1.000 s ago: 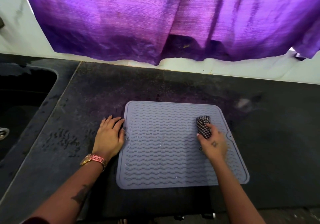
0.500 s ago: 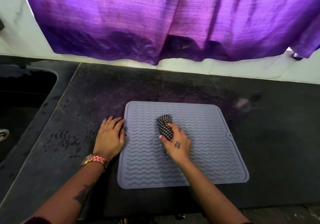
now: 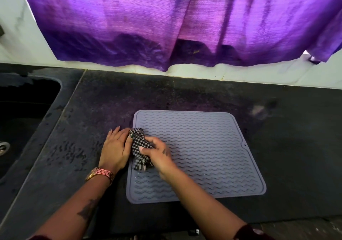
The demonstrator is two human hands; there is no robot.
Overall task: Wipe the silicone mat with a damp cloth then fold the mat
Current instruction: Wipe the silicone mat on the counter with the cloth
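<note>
The mat (image 3: 199, 154), grey with wavy ridges, lies flat and unfolded on the dark surface (image 3: 286, 156), near the front edge and right of the sink (image 3: 27, 121). The right hand (image 3: 157, 153) is over the mat's left part, its fingers curled round a bunched checked cloth (image 3: 139, 147) that it presses onto the mat close to the left edge. The cloth's loose end trails toward the near side. The left hand (image 3: 115, 147) lies flat, fingers straight and grasping nothing, palm down on the surface just left of the mat, its thumb side touching the mat's left edge and the cloth. A pink-gold watch (image 3: 100, 173) sits on the left wrist. Wet streaks mark the surface between the sink and the left hand. A purple curtain (image 3: 185, 23) hangs over the white wall at the far side, its lower edge ending just above the surface's far edge.
</note>
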